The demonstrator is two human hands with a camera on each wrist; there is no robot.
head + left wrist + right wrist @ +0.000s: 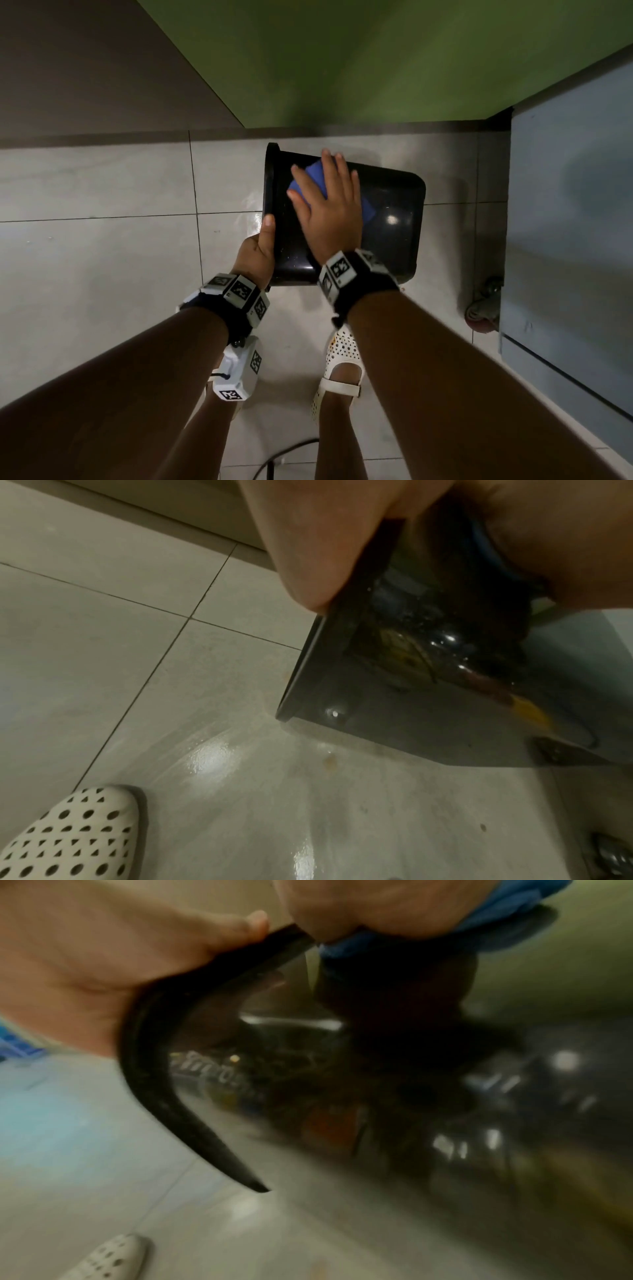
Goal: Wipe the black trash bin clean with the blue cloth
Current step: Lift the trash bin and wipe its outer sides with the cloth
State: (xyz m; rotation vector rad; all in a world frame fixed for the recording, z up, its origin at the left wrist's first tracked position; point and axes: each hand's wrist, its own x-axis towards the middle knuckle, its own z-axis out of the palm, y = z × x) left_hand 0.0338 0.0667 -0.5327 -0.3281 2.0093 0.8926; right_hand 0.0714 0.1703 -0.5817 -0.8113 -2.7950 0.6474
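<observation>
Pale glossy floor tiles (102,185) meet a green wall (342,51) at 12 o'clock, and the black trash bin (394,219) lies tipped on its side just below that junction, rim toward 9 o'clock and base toward 3 o'clock. For an effective wipe, pressure should stay flat and even through the palm, with overlapping strokes run from rim to base while the bin is braced against rolling — turning it afterwards would expose the unwiped faces. Right hand (325,205): fingers spread and nearly straight, pressing the blue cloth (317,173) flat against the bin's upturned side; cloth edges show at 11 and 4 o'clock of the palm. Left hand (258,253): closed around the rim at the bin's 8 o'clock corner, thumb lying along the edge — steadying it.
</observation>
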